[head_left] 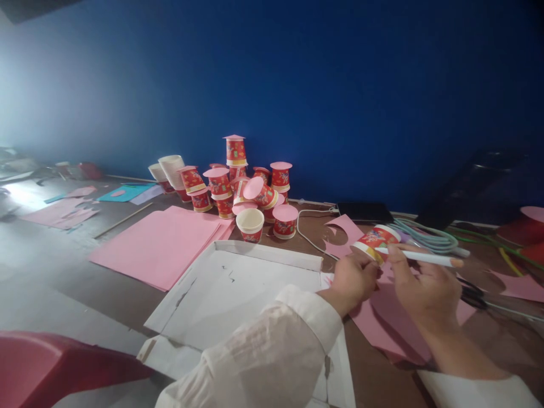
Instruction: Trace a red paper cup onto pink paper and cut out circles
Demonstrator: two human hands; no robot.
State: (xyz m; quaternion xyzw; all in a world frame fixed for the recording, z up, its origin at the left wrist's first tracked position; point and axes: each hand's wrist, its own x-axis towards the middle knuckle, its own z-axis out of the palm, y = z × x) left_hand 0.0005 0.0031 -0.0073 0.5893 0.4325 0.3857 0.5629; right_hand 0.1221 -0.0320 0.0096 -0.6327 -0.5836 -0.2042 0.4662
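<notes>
My left hand (355, 279) is closed at the edge of a red printed paper cup (381, 233), which lies tilted on its side. In my right hand (427, 289) is a slim white pen-like stick (429, 258) with an orange-brown end pointing right. Its other end reaches the cup's pale rim; I cannot tell whether they touch. Pink paper (393, 326) lies beneath my hands. Behind the cup there is a cut pink scrap (346, 232). Black-handled scissors (471, 293), partly hidden, lie beside my right hand.
Several red paper cups (221, 184) with pink discs stand stacked near the blue wall. One open cup (250, 225) is in front. A white cardboard tray (221, 300) and pink sheets (157, 243) lie left. Coiled cable (425, 235) sits right; a red stool (55, 365) is lower left.
</notes>
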